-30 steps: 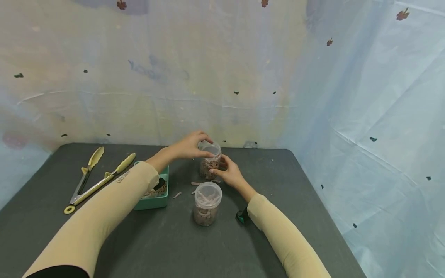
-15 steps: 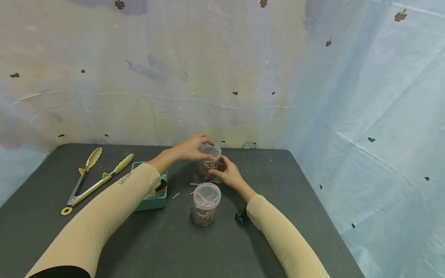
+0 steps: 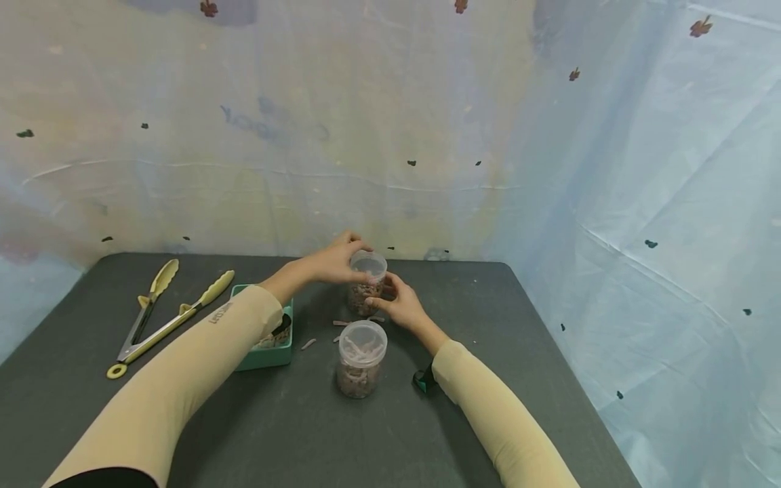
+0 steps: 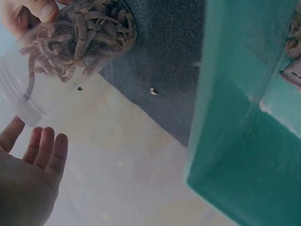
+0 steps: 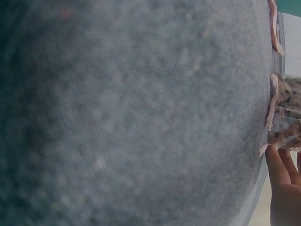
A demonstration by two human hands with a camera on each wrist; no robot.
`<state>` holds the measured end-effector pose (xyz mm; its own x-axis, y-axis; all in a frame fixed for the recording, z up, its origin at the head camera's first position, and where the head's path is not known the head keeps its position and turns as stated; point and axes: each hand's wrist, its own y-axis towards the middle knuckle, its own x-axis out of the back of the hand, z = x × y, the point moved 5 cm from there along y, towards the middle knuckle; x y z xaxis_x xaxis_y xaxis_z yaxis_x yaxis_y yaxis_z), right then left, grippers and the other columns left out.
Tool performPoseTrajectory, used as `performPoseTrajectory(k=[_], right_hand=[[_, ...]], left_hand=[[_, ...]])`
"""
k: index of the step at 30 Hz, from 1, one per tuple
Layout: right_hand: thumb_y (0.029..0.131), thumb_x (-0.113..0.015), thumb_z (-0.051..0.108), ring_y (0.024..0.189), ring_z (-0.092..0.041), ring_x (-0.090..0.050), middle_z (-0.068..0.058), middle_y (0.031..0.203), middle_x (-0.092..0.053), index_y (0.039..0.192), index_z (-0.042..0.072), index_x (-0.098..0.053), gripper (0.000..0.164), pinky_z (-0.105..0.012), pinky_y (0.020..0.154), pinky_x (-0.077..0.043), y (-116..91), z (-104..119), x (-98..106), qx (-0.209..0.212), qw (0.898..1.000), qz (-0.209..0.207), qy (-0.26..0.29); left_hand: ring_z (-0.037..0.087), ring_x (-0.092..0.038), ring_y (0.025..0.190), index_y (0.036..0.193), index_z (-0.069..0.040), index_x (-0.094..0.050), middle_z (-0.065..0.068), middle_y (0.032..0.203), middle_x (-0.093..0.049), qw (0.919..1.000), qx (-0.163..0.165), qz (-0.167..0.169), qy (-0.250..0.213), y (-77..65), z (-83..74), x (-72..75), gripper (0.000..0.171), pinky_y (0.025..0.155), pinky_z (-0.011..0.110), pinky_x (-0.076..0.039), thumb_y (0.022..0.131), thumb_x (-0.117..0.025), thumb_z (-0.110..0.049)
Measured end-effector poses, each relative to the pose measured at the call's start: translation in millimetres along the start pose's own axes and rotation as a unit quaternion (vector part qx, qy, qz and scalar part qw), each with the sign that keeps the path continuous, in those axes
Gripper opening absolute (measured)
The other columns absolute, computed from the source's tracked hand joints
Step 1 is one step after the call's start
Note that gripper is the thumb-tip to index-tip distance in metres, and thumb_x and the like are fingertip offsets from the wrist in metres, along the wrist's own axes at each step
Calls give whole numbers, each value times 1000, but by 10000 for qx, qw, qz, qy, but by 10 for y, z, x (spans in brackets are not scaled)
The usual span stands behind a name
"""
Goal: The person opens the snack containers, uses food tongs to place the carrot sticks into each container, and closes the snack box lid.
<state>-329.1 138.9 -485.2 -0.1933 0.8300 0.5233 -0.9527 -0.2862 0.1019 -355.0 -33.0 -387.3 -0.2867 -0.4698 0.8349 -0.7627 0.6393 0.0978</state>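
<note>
A clear plastic jar (image 3: 360,298) of brownish dried strips stands toward the table's back. My left hand (image 3: 332,261) grips its clear lid (image 3: 370,263) at the rim, thumb in front and fingers behind. Around the lower body, my right hand (image 3: 404,305) holds the jar from the right. In the left wrist view, the strips (image 4: 84,40) show through the jar wall, and the left fingers (image 4: 56,155) reach the lid's edge. The right wrist view catches only part of the right hand (image 5: 287,188) against the jar. A second lidded jar (image 3: 358,376) of similar strips stands nearer me.
Left of the jars, a green tray (image 3: 265,359) with brownish pieces sits partly under my left forearm. Spread yellow-handled tongs (image 3: 146,332) lie farther left. Loose strips (image 3: 308,343) are scattered around the jars. A patterned plastic sheet (image 3: 366,135) hangs behind the table.
The left fingers have shifted slightly on the lid, which now looks more level on the far jar. The right hand keeps its place, and the head view has moved a little.
</note>
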Motion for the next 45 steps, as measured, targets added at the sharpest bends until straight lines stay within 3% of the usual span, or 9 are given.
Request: performPoseTrajectory(k=[3,7,14,20,25,30,34,37,45], right_hand=[[98,-76,28,140,-33,-53,-13,155,-50,161,13,-37,76,-51,107,-49,-5,4,1,-1,10000,16,-4],[98,-76,28,139,-33,-53,-13,155,-51,161,12,-37,75,-51,107,-49,-6,20,8,14,10000,4,-1],[98,-77,27,140,-33,-53,-13,155,-50,161,12,-37,76,-50,107,-49,-2,15,3,-42,10000,10,6],[98,-76,27,140,-33,-53,-13,156,-49,161,11,-36,76,-51,108,-48,12,4,5,-39,10000,31,-68],[98,-76,27,140,-33,-53,-13,156,-49,161,11,-36,76,-51,108,-48,11,-5,3,-59,9999,37,-111],[98,-77,28,140,-33,-53,-13,156,-50,161,11,-37,77,-50,108,-48,10,0,6,-68,9999,20,-120],[97,-77,26,139,-33,-54,-13,155,-50,160,11,-37,76,-50,107,-49,15,7,14,-75,10000,16,-44],[98,-77,26,139,-33,-54,-13,155,-50,161,11,-37,76,-50,106,-49,16,7,16,-80,10000,37,-35],[98,-77,26,138,-33,-55,-13,155,-51,160,11,-38,75,-51,107,-49,5,4,24,-87,9999,41,-104]], left_hand=[[36,-48,121,151,-4,-51,22,139,-43,9999,94,-44,110,7,9,-6,74,99,55,-45,93,-80,-39],[39,-48,127,153,-3,-49,22,143,-44,9999,-87,109,89,7,-10,4,69,101,57,-45,96,-77,-31],[46,-19,154,160,-4,-39,22,167,-24,9965,-183,692,-438,-18,-53,-3,67,114,70,-27,97,-62,-11],[45,-32,141,157,-6,-43,24,155,-30,9996,83,242,-138,26,-33,-7,71,109,65,-36,98,-72,-34],[39,-40,127,153,-8,-50,20,142,-39,9999,108,109,67,46,-11,-29,72,102,58,-41,94,-78,-39],[43,-35,140,152,-5,-51,22,152,-39,9992,-233,315,-102,26,-23,-19,62,107,64,-37,98,-73,-24],[46,-19,152,155,-3,-47,22,166,-27,9959,-378,673,-468,-2,-48,-7,63,112,69,-30,95,-63,-4],[48,-14,154,157,-5,-44,23,168,-21,9964,-301,629,-476,-10,-66,6,65,112,72,-28,94,-62,-6],[36,-45,115,153,-6,-50,22,131,-42,9991,299,109,282,25,-22,-4,73,94,53,-43,94,-78,-41]])
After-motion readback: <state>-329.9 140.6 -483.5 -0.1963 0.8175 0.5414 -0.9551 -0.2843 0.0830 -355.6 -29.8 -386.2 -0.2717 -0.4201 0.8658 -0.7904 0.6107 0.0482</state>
